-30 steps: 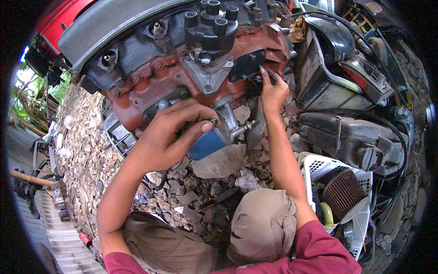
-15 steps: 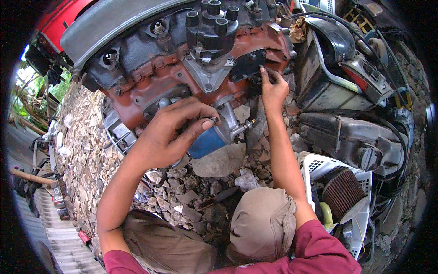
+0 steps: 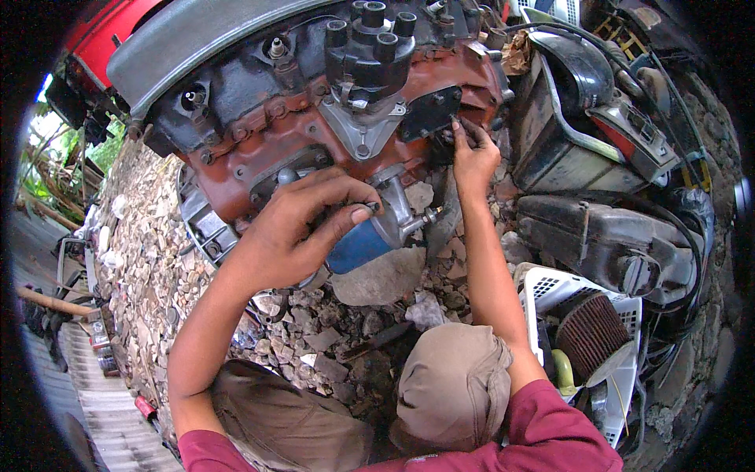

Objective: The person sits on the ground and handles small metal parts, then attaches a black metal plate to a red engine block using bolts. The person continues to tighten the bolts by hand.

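Observation:
A rust-red engine block [image 3: 228, 189] carries a black distributor cap [image 3: 366, 59] on a grey bracket [image 3: 354, 130]. My left hand [image 3: 303, 228] is curled above a blue cylindrical filter [image 3: 362, 252], pinching a small dark piece, possibly a fastener, between thumb and index finger. My right hand [image 3: 476, 157] has its thumb and fingers closed at the lower right edge of a black cover plate [image 3: 429, 110] on the block; whatever they grip there is too small to make out.
Gravel and stones [image 3: 141, 259] cover the ground. At right are a battered black bin [image 3: 550, 134], a black tank [image 3: 598, 236] and a white plastic basket [image 3: 543, 291] holding a pleated filter [image 3: 594, 338]. Corrugated sheet [image 3: 86, 370] lies at left, red bodywork [image 3: 98, 31] upper left.
My right hand has shifted very slightly right and down, still at the plate's edge. The engine appears a little further right in view. My left hand keeps its pinch.

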Motion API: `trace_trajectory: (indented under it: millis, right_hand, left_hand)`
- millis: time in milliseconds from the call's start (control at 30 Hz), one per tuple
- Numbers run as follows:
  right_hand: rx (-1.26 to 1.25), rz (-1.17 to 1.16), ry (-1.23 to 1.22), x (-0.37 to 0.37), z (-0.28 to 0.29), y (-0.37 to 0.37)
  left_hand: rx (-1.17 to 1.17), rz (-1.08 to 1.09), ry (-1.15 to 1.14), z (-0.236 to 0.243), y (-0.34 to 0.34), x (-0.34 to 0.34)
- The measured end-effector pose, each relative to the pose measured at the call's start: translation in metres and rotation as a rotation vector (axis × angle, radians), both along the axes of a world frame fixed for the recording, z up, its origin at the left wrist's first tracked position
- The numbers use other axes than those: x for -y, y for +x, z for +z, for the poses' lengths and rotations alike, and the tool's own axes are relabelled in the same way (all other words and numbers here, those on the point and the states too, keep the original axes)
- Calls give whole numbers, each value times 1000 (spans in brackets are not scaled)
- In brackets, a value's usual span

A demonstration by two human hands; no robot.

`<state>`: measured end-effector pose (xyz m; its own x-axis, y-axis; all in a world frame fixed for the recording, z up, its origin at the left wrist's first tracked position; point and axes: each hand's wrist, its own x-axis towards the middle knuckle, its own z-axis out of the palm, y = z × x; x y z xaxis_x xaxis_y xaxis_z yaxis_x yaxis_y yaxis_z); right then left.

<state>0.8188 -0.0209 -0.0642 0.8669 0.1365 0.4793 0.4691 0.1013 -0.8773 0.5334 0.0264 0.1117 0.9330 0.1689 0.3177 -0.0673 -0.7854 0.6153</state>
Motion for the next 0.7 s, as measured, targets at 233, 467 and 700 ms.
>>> trace_trajectory:
  millis: [233, 467, 700]
  right_hand:
    - [151, -128, -150, 1, 2, 1]
    - [69, -49, 33, -4, 8, -4]
    - [25, -2, 37, -4, -5, 3]
  left_hand:
    - [9, -13, -12, 0, 0, 0]
    - [5, -12, -2, 1, -1, -1]
    - [-7, -4, -21, 1, 0, 1]
